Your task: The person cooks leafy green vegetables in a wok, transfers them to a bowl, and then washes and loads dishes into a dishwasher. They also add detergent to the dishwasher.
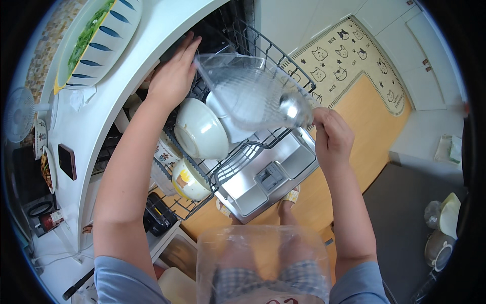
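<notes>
A clear plastic container [243, 95], partly motion-blurred, is tilted over the pulled-out dishwasher rack [265, 143]. My right hand [334, 133] pinches its right end, beside a blurred, shiny, rounded patch I cannot identify. My left hand [176, 70] reaches beneath the counter edge, fingers extended, at the container's left corner; its thumb is hidden, so its grip is unclear. Below the container a large white bowl [201, 129] leans on its side in the rack. Nearer me sit a white bowl with a yellow pattern [190, 180] and a flower-patterned bowl [166, 149], partly covered.
The open dishwasher door [262, 190] extends over the floor towards my feet. On the white counter [125, 72] are a dish of chopped greens [89, 41] and a phone [67, 161]. A cat-print mat [334, 57] lies at upper right; a dark grey surface [402, 212] stands right.
</notes>
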### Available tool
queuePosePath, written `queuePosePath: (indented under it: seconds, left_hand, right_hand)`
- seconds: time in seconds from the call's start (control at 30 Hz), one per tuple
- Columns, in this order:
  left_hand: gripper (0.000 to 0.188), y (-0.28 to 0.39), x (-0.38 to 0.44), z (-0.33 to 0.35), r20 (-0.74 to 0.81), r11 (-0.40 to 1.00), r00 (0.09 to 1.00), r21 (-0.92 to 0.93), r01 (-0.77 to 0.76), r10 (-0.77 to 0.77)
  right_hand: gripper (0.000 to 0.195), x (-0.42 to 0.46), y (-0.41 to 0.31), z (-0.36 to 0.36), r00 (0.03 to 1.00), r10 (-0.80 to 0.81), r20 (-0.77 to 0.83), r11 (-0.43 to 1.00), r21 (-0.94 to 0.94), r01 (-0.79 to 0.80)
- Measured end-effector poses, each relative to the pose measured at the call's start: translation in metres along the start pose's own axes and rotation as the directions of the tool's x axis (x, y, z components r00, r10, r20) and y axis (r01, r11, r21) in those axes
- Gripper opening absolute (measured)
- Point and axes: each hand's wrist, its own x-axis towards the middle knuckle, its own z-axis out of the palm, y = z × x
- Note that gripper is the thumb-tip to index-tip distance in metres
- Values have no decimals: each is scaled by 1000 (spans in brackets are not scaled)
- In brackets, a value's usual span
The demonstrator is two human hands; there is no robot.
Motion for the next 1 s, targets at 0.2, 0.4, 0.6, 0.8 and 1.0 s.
queuePosePath:
  seconds: [0.2,0.4,0.6,0.8,1.0]
  left_hand:
    - [48,6,-47,-24,-49,941,999,-338,-20,4]
    - [38,85,-85,-94,-149,842,985,-540,-8,-86]
    - [28,96,-103,-105,251,599,949,-736,315,-191]
    - [25,119,-92,-58,715,-222,494,-654,724,-495]
    - [31,124,-27,2,644,-342,377,-712,613,-666]
  right_hand:
    - [26,28,-28,-34,974,-194,119,975,-90,205]
    - [13,39,-32,-46,950,285,126,864,394,-312]
    - [18,74,-38,-55,781,563,269,618,491,-614]
    - [23,42,-30,-68,686,718,116,535,537,-652]
    - [23,-17,-26,-75,559,816,144,389,580,-716]
